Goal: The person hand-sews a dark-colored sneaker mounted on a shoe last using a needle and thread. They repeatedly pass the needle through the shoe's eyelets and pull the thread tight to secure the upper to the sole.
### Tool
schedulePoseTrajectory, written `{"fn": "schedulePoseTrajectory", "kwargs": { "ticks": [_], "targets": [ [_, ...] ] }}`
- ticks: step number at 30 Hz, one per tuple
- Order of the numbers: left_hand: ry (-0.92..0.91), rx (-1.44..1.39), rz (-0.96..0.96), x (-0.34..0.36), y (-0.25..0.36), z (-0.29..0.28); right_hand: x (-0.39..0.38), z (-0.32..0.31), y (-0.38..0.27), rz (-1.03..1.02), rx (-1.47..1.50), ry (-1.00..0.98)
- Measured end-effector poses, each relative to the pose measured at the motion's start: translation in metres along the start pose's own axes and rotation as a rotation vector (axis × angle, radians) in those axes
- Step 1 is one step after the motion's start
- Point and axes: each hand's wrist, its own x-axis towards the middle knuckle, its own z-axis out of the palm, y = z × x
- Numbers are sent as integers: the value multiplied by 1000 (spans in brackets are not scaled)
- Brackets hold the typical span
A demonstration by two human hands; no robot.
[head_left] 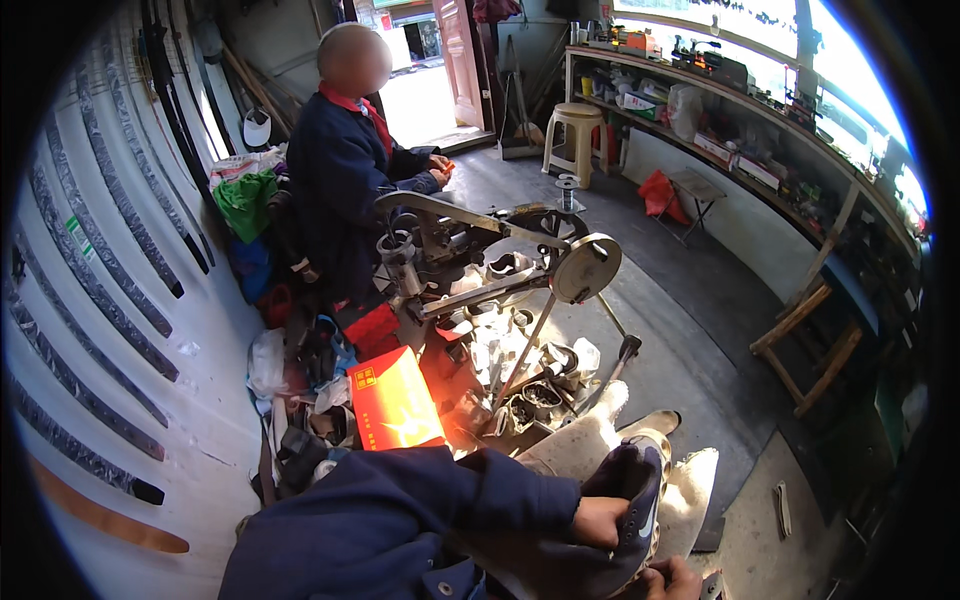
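A dark sneaker (645, 495) with a pale swoosh-shaped mark lies over my lap, its sole edge turned to the right. My left hand (598, 522) reaches into its opening and holds it from within; the fingertips are hidden inside. At the lower edge of the view, my right hand (674, 580) has its fingers bent and pressed together against the edge of the sole. What they pinch is too small to make out. Beneath the sneaker spreads a light, worn cloth (695, 485) over my legs.
Ahead stands a hand-cranked shoe-patching machine (588, 268) on thin legs, with worn shoes (540, 395) heaped below. A red-orange box (395, 400) lies left of it. Another person (345, 170) is behind it, holding something orange. At right are a wooden-framed stool (800, 350) and long shelves (700, 145).
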Motion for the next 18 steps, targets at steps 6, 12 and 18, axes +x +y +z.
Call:
{"fn": "schedulePoseTrajectory", "kwargs": {
  "ticks": [6,12,18],
  "targets": [
    [-10,-41,-80,3,-4,-5,-2,6,-5,38,-57,36],
    [99,70,-20,2,-6,6,-3,5,-3,7,-82,67],
    [305,237,-38,-11,7,12,3,-1,1,-38,-25,-1]
  ]
}}
